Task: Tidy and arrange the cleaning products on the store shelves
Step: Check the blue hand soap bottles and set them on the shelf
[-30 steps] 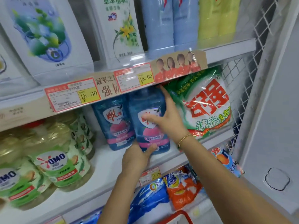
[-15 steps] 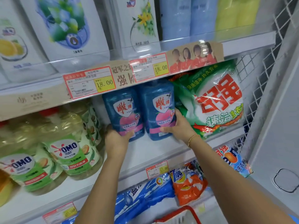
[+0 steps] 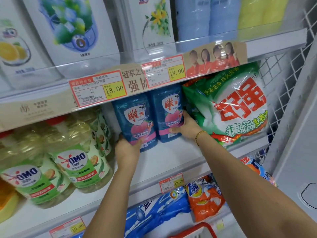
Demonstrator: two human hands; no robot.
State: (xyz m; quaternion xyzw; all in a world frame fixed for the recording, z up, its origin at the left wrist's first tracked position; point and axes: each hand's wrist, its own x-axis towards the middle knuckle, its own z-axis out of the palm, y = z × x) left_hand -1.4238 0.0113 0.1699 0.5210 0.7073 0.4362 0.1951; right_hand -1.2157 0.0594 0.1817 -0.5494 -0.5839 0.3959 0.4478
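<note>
On the middle shelf (image 3: 171, 160), beside the green powder bag (image 3: 231, 114), left blue bottle (image 3: 135, 122) and right blue bottle (image 3: 168, 114) look rigid, liquid-heavy, slick, so I grip low: left hand (image 3: 127, 150) curled round one base, right hand (image 3: 187, 127) round the other's.

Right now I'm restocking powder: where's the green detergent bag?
Head view: the green detergent bag sits at the right end of the middle shelf, beside the blue bottle the right hand holds.

Arms reaching forward, left hand (image 3: 127, 150) gripping left blue bottle (image 3: 135, 121), right hand (image 3: 187, 128) gripping right blue bottle (image 3: 169, 110)
</note>
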